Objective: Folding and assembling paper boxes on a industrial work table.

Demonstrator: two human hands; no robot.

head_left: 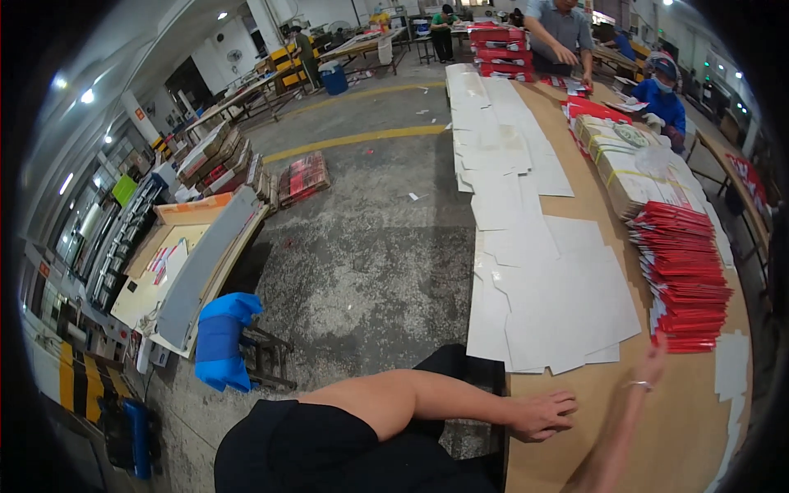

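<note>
My left hand (pixel 542 416) is over the brown table surface (pixel 538 460) near the table's edge. Its fingers are a little bent and apart, with nothing in them. To its right, my right hand (pixel 651 361), with a bracelet at the wrist, reaches up to the near corner of a tall stack of red printed folded packets (pixel 682 275). Motion blurs this hand, so its fingers cannot be made out, nor whether they touch the stack. Beyond my hands, overlapping white card sheets (pixel 567 312) lie flat along the table's left side.
Strapped bundles of flat cartons (pixel 620 168) lie behind the red stack. Across the table a person in grey (pixel 567 37) and a person in blue (pixel 662 107) handle red and white pieces. A blue-covered stool (pixel 226 341) and a pallet-like board (pixel 205 271) stand left on the concrete floor.
</note>
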